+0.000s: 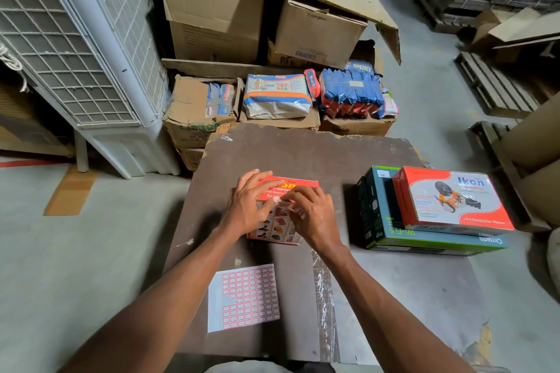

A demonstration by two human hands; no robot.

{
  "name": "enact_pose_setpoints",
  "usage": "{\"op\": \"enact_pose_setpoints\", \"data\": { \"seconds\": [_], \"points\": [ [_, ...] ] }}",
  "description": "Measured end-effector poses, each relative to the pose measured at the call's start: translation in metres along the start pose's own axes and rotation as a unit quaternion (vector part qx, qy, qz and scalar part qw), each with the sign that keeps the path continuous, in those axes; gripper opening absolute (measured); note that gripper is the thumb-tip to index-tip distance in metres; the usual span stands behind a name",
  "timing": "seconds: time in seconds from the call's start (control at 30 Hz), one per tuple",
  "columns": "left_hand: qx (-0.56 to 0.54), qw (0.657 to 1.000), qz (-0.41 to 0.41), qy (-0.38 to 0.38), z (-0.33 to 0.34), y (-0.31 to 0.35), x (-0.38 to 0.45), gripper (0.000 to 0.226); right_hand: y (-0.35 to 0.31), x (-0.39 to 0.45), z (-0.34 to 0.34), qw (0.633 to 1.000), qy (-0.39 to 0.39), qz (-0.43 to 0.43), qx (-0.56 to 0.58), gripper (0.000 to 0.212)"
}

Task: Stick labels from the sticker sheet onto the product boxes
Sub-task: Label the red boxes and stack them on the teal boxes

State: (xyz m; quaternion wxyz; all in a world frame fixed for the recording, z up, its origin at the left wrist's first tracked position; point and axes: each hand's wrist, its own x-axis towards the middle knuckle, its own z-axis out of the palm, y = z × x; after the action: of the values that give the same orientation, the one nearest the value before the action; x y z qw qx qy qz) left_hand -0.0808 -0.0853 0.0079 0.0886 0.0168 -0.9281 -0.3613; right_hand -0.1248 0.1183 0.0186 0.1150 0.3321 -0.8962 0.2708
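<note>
Head view: left hand (253,203) and right hand (312,212) press fingers flat on the red box (289,185), sticker sheet (244,297) lying nearer on the surface (303,154).

Red tape-dispenser box (286,188) mid-tabletop, flat on the brown worn board table (303,154), both hands on it. White sticker sheet with pink-bordered labels (243,297) toward near edge, left of centre. Orange-and-white fan box (454,200) stacked on teal Wi-Fi box (430,241) at right edge.
</note>
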Motion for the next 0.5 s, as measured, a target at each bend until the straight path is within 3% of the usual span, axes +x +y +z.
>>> {"op": "enact_pose_setpoints", "data": {
  "seconds": [0.07, 0.13, 0.2, 0.33, 0.5],
  "points": [
    [-0.005, 1.000, 0.002, 0.002, 0.000, 0.000, 0.000, 0.047, -0.004, -0.003, -0.003, 0.999, 0.007, 0.018, 0.029, 0.042],
    [-0.010, 1.000, 0.004, 0.000, -0.001, 0.000, -0.001, 0.046, -0.008, -0.002, -0.007, 0.998, 0.015, 0.031, 0.061, 0.031],
    [-0.014, 1.000, 0.007, -0.003, -0.002, 0.001, -0.002, 0.044, -0.011, 0.001, -0.008, 0.999, 0.011, 0.021, 0.041, 0.018],
    [-0.014, 1.000, 0.005, -0.013, -0.004, 0.001, -0.002, 0.044, -0.014, 0.002, 0.000, 1.000, 0.001, 0.013, -0.024, 0.017],
    [-0.009, 1.000, 0.000, -0.019, -0.005, 0.004, -0.002, 0.046, -0.012, 0.003, 0.003, 0.999, 0.016, 0.032, -0.016, 0.018]
  ]
}}
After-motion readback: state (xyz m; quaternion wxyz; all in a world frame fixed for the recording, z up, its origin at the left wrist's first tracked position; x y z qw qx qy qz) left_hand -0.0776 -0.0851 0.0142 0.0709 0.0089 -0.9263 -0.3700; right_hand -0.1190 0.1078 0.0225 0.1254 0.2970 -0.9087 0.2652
